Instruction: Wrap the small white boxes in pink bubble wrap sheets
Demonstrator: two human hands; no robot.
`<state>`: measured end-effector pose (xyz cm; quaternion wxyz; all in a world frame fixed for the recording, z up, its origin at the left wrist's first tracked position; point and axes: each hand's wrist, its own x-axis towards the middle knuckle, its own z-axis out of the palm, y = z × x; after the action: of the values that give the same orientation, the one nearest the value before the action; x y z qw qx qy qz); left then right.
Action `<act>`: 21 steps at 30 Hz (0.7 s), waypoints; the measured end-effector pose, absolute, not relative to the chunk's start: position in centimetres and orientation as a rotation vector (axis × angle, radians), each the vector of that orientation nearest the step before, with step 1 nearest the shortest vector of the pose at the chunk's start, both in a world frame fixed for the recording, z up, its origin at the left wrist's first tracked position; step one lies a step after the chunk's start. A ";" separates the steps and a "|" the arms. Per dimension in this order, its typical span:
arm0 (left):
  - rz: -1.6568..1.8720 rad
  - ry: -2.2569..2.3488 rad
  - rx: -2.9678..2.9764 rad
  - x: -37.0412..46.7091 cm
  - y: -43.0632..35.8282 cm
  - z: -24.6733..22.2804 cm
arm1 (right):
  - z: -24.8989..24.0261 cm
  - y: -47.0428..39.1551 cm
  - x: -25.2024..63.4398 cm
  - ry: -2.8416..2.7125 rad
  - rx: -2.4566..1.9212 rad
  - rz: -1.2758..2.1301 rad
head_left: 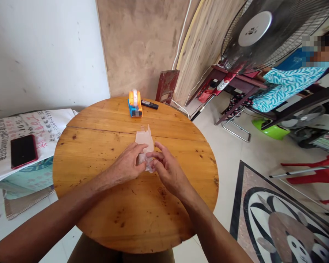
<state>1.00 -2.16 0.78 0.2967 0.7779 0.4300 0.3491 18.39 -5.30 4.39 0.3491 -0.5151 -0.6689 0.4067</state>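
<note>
A crumpled, translucent white plastic bag (144,138) lies near the middle of the round wooden table (98,204), its far end spread flat and its near part bunched. My left hand (127,162) grips the bag's left side, fingertips above and thumb below. From the right, my right hand (168,168) has its curled fingers and thumb on the bunched part, with one finger lifted. Whether anything is inside the bag, I cannot tell. Beyond it stands an orange and blue tape dispenser (135,104) with a roll of clear tape, beside a small black object (149,105).
A phone (24,151) rests on stacked printed sacks (52,126) at the left. Behind the table are a wall and a dark red wooden chair (167,86). A large fan (249,33) stands at the right, near a seated person in a patterned top (293,84) and red stools (318,171).
</note>
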 end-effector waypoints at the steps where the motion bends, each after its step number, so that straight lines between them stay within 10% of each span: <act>1: 0.934 1.133 2.051 1.0 -2.2 0.7 | 4.4 -5.5 18.4 -1.812 -1.346 0.984; 11: 1.008 1.153 1.713 1.6 -2.4 0.6 | 5.4 -6.7 18.0 -2.206 -1.402 0.659; 21: 0.990 1.132 1.744 1.6 -2.4 0.0 | 4.4 -5.0 19.6 -1.944 -1.239 1.068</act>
<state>1.59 -2.43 0.01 0.4072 0.6916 0.4490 0.3927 19.57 -5.03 4.44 0.2962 -0.4658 -0.7308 0.4015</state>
